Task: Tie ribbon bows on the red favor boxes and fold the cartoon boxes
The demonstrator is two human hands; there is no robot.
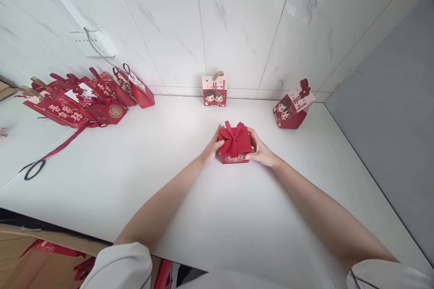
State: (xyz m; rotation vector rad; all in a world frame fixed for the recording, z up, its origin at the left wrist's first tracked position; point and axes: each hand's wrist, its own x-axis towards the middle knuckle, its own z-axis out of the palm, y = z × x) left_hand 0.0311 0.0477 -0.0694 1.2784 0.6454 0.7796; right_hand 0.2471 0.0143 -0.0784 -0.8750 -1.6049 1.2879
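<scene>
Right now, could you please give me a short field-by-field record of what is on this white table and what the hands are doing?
left hand: grips the left side of the red bow box
right hand: grips its right side
red bow box: upright on the white table
back wall: cartoon-couple box upright; tilted box further right
far left: pile of red bags, ribbon trailing
wall: white socket

On the bench [217, 216], the ribboned box [234, 144] sits between both hands, a handled box [214, 91] behind it, a tilted box [293, 106] behind-right, flat boxes [84, 99] far left.
</scene>
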